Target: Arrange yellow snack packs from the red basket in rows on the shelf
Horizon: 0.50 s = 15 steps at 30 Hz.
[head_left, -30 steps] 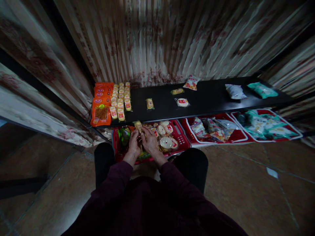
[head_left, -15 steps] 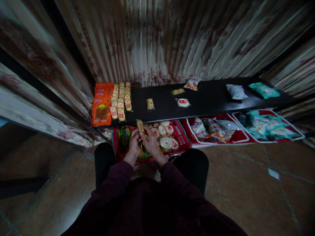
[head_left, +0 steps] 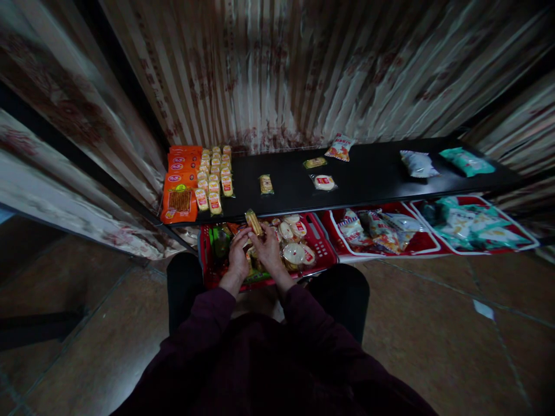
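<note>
Over the left red basket [head_left: 323,245], my left hand [head_left: 237,257] and my right hand [head_left: 267,249] are close together. Their fingers close around a small yellow wrapped snack cake [head_left: 252,222], whose upper end sticks out past the fingertips. The grip of the left fingers is partly hidden. Below the hands the basket holds round pale wrapped cakes [head_left: 293,252], more yellow packets and a green packet [head_left: 220,241]. On the black shelf [head_left: 286,196] just beyond, one similar yellow packet [head_left: 266,184] lies alone, left of a round wrapped cake [head_left: 324,182].
Orange snack bags [head_left: 179,193] and rows of small yellow packets [head_left: 214,179] fill the shelf's left end. Further right lie a chip bag [head_left: 340,147], a white bag [head_left: 418,164] and a teal bag [head_left: 467,161]. Two more red baskets [head_left: 429,247] hold bags.
The snack cake has shifted slightly right and turned more upright in my fingers. Both hands stay over the basket. The shelf goods have not moved.
</note>
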Motion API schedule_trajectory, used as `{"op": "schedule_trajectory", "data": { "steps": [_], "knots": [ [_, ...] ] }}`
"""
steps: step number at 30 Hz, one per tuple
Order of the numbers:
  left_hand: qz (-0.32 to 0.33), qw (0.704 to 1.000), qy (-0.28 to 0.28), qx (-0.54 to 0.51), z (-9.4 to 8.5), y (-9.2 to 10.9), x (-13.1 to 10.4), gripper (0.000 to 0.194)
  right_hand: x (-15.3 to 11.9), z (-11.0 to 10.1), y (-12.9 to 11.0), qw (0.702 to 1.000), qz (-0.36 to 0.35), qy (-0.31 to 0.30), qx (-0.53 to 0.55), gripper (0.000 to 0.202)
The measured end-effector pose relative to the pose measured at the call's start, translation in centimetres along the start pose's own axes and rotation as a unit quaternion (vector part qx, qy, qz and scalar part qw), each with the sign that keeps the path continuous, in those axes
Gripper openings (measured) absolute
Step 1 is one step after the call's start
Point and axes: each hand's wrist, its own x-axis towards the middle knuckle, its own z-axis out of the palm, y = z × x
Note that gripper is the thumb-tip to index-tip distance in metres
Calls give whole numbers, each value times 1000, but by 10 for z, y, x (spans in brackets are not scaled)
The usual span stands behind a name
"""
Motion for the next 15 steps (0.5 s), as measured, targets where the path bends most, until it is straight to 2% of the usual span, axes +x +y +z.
{"op": "schedule_trajectory", "data": {
  "steps": [7,15],
  "knots": [
    [13,999,-33,13,0,0,1,22,-2,-2,-9,996,65,-30,60,40],
    [41,996,-35,77,0,-1,4,32,1,2,0,994,79,-26,69,36]
  ]
}}
